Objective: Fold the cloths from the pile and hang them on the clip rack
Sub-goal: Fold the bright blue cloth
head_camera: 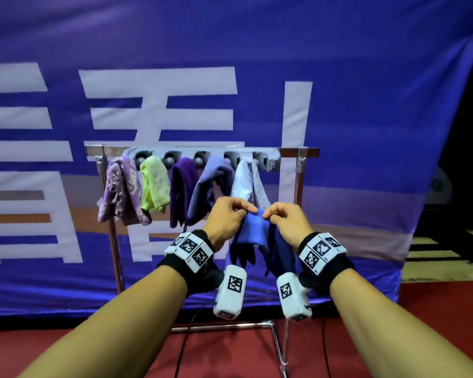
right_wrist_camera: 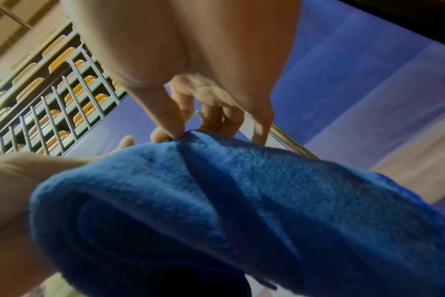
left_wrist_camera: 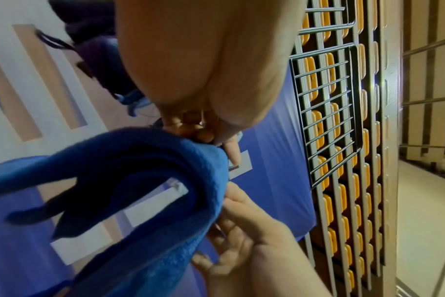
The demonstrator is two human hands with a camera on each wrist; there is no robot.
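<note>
A blue cloth [head_camera: 253, 230] hangs folded between both hands, in the air in front of the clip rack [head_camera: 202, 156]. My left hand [head_camera: 230, 216] pinches its top edge on the left. My right hand [head_camera: 280, 216] pinches the same edge on the right. In the left wrist view the blue cloth [left_wrist_camera: 130, 180] loops below my left hand's fingers [left_wrist_camera: 203, 134]. In the right wrist view thumb and forefinger nip the blue cloth [right_wrist_camera: 216, 201] at its upper fold. Several cloths hang from the rack's clips: mottled purple [head_camera: 122, 192], lime green [head_camera: 155, 184], dark purple [head_camera: 182, 189], lavender [head_camera: 210, 186] and pale lilac [head_camera: 247, 184].
The rack stands on thin metal legs [head_camera: 115, 241] on a red floor [head_camera: 230, 356], against a blue banner [head_camera: 339, 77] with white characters. Its rightmost clip [head_camera: 271, 160] holds nothing. Rows of orange seats behind a metal railing [left_wrist_camera: 328, 120] show in the wrist views.
</note>
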